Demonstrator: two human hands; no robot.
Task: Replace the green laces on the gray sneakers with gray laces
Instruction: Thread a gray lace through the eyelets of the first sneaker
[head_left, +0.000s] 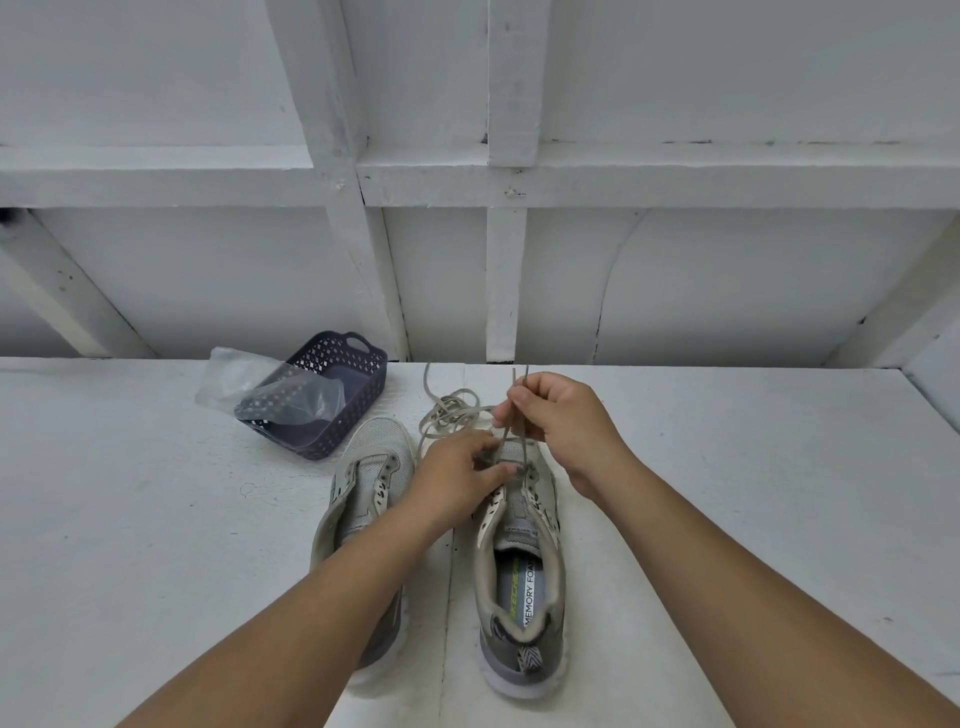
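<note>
Two gray sneakers stand side by side, toes away from me. The left sneaker (371, 470) has bare eyelets. My left hand (457, 475) rests on the front of the right sneaker (519, 566), with fingers on its lower eyelets. My right hand (558, 421) pinches both ends of a gray lace (511, 447) and holds them up above that shoe's toe. The lace runs down to the eyelets under my left fingers. A loose pale lace (448, 410) lies coiled on the surface beyond the toes. No green lace is in sight.
A dark blue perforated basket (358, 389) sits at the back left of the white surface (156, 519), with a crumpled clear plastic bag (244, 376) hanging out of it. A white framed wall (504, 291) rises directly behind.
</note>
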